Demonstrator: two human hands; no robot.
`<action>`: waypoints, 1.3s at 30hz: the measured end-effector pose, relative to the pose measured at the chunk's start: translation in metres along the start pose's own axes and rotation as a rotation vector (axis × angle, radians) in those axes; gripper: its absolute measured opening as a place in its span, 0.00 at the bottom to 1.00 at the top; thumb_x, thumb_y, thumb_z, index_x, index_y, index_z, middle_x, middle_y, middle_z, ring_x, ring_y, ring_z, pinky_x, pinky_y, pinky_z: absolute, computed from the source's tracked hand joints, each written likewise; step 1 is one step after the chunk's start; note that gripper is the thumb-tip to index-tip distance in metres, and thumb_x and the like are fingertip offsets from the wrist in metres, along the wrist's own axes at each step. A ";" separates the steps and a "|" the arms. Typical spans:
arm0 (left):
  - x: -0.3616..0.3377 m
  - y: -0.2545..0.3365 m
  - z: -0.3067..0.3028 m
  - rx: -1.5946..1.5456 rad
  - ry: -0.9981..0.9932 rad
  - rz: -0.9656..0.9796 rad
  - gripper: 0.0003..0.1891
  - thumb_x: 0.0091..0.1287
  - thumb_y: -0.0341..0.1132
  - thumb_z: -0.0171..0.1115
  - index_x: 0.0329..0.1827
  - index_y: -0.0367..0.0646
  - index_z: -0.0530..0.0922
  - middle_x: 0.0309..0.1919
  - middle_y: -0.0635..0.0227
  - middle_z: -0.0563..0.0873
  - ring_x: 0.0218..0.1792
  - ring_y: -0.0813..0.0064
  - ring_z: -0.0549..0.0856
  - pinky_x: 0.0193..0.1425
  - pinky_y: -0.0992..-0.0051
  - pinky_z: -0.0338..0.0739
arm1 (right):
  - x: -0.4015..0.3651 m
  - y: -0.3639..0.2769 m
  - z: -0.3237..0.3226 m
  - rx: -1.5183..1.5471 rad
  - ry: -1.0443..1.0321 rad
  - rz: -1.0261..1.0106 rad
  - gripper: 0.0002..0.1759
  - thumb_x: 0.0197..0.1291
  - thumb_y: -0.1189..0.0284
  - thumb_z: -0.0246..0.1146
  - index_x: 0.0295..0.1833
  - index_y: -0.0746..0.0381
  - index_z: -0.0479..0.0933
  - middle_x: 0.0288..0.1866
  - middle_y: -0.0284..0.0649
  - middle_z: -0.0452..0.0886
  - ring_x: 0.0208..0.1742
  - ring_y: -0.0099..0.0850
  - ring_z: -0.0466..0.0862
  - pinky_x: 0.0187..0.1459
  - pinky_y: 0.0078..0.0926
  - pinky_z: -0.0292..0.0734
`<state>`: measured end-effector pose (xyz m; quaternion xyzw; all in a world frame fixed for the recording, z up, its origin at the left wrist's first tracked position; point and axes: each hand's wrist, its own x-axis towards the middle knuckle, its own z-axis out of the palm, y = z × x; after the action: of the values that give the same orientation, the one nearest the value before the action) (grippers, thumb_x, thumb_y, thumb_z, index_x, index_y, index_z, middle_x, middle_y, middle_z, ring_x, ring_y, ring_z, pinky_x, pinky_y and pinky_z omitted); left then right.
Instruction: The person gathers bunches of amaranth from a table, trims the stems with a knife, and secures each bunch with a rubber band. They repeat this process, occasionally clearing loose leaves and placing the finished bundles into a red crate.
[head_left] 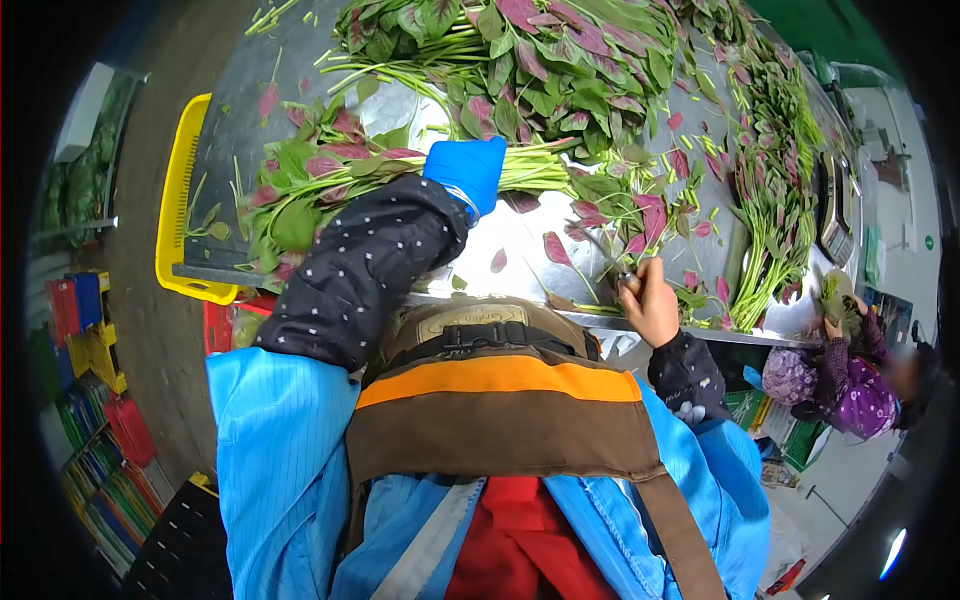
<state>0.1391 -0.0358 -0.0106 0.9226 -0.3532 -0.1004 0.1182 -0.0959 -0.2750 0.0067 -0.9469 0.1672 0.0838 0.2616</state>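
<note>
Far off to the left, red, blue and yellow crates (64, 308) beside the floor. Next, a yellow plastic basket (172, 195) against the left end of a metal table (225, 140). On that end, an amaranth bunch (530, 170) lying crosswise, green-and-purple leaves to the left, pale green stems to the right. Midway along it, a blue-gloved left hand (465, 175), closed over the stems and gripping them, fingertips hidden from view. Beyond, toward the table's far side, a large amaranth pile (570, 80), stem ends pointing left. Right of the gripped stems, scattered loose leaves (557, 248) on shiny metal. Near the front edge, a bare right hand (654, 308), fingers curled narrowly round the handle of a knife (628, 279), thin blade pointing up and left, apart from the gripped bunch. Farther right, a long row of amaranth (775, 190), and beside it a digital scale (835, 230). Lastly, a co-worker (862, 400) in purple patterned clothing, hands on a leafy bundle (832, 293).
</note>
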 end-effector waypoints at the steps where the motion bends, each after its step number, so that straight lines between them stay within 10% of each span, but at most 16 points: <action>1: 0.000 0.003 0.010 0.011 0.009 -0.023 0.20 0.51 0.33 0.61 0.49 0.46 0.73 0.33 0.59 0.84 0.35 0.57 0.84 0.37 0.59 0.76 | 0.001 -0.010 -0.001 0.111 0.037 -0.004 0.18 0.53 0.72 0.64 0.47 0.63 0.67 0.28 0.45 0.75 0.30 0.45 0.79 0.31 0.37 0.73; 19: -0.007 0.015 0.062 0.150 0.191 -0.065 0.17 0.51 0.29 0.59 0.45 0.48 0.74 0.28 0.66 0.79 0.31 0.62 0.82 0.32 0.60 0.69 | 0.105 -0.087 0.094 0.049 0.003 -0.033 0.15 0.58 0.73 0.53 0.43 0.75 0.62 0.27 0.67 0.76 0.32 0.62 0.77 0.34 0.54 0.70; 26: -0.007 0.011 0.054 0.078 0.139 -0.046 0.13 0.51 0.31 0.59 0.42 0.49 0.75 0.28 0.62 0.81 0.31 0.59 0.83 0.33 0.59 0.72 | 0.037 -0.071 0.074 0.155 -0.145 -0.075 0.16 0.60 0.72 0.52 0.44 0.75 0.61 0.27 0.66 0.76 0.33 0.61 0.78 0.36 0.52 0.72; 33: 0.021 -0.005 -0.064 -0.228 -0.266 -0.014 0.16 0.44 0.39 0.65 0.35 0.41 0.82 0.32 0.52 0.85 0.34 0.52 0.84 0.38 0.62 0.78 | 0.035 -0.092 0.030 0.286 0.328 -0.285 0.14 0.58 0.75 0.58 0.49 0.65 0.65 0.20 0.50 0.74 0.24 0.50 0.78 0.26 0.41 0.70; 39: 0.015 0.015 -0.116 -0.887 -0.459 0.007 0.18 0.37 0.31 0.72 0.34 0.36 0.82 0.27 0.62 0.85 0.27 0.72 0.82 0.32 0.72 0.76 | 0.087 -0.141 -0.002 0.244 0.553 -0.447 0.16 0.54 0.77 0.60 0.47 0.64 0.65 0.28 0.52 0.77 0.28 0.52 0.79 0.28 0.43 0.73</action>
<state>0.1720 -0.0394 0.1025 0.7363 -0.2966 -0.4409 0.4188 0.0366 -0.1861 0.0534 -0.9087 0.0296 -0.2550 0.3292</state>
